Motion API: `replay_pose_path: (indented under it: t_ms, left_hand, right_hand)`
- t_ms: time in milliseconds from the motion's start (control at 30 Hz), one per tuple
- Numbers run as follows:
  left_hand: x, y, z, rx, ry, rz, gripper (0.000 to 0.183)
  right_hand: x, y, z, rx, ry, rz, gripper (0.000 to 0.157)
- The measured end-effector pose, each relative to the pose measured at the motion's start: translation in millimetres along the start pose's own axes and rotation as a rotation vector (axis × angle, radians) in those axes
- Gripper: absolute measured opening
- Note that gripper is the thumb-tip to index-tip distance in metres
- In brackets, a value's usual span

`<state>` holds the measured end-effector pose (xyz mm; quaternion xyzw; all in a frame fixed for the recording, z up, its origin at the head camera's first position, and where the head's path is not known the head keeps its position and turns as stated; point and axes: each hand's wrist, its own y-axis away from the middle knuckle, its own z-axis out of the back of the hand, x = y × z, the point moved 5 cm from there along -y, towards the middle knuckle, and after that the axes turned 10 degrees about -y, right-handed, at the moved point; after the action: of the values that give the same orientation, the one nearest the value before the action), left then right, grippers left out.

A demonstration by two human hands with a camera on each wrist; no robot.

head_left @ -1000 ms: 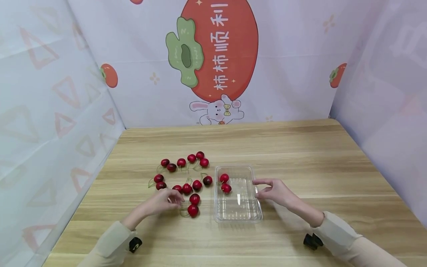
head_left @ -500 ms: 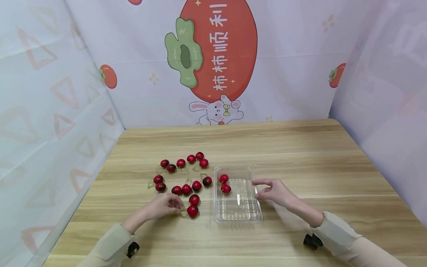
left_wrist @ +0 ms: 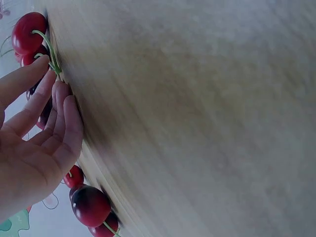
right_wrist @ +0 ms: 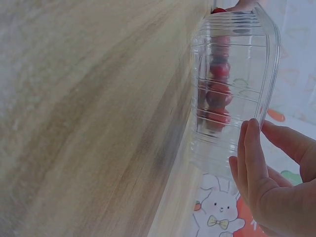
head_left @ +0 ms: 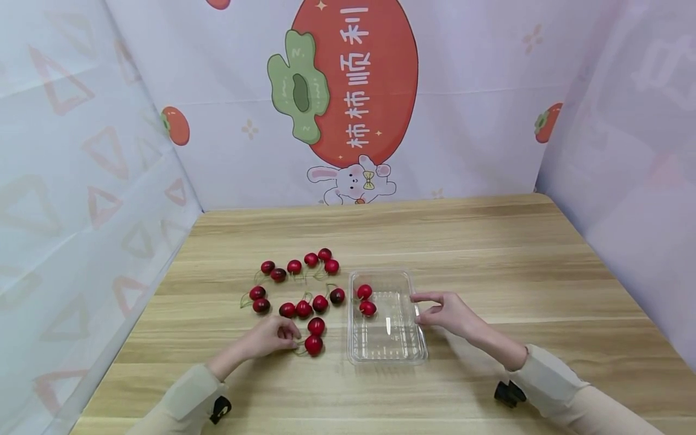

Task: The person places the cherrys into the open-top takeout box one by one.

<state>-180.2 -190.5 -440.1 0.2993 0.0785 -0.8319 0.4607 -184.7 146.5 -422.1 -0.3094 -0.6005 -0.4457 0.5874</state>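
In the head view my left hand is low over the table, with thumb and forefinger tips right at the green stems of a pair of red cherries. The left wrist view shows those fingertips slightly apart beside the joined stems, the other fingers loosely bent. My right hand pinches the right rim of a clear plastic container, its thumb and fingers on either side of the rim in the right wrist view. Two bright red cherries lie inside the container, toward its back left.
Several more cherries with stems lie left of the container, among them a dark one close to its left wall and a back row. Below them is the wooden table. A printed cloth hangs behind it.
My left hand has come down and shifted slightly right to the stems of the nearest cherry pair. The right hand and the container have stayed in place.
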Motion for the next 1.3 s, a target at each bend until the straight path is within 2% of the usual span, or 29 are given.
replay_pose_path:
  t_ms: [733,1300]
  left_hand:
    - [-2.5,-1.9,-4.4,-0.003,-0.062,-0.017,0.007]
    - [-6.4,-0.3,-2.0,0.027,0.003,-0.032,0.006]
  right_hand:
    - [-0.3,-0.4,0.6,-0.006,0.002,-0.007,0.052]
    - [-0.2,-0.3,0.2,0.005,0.003,-0.002,0.052]
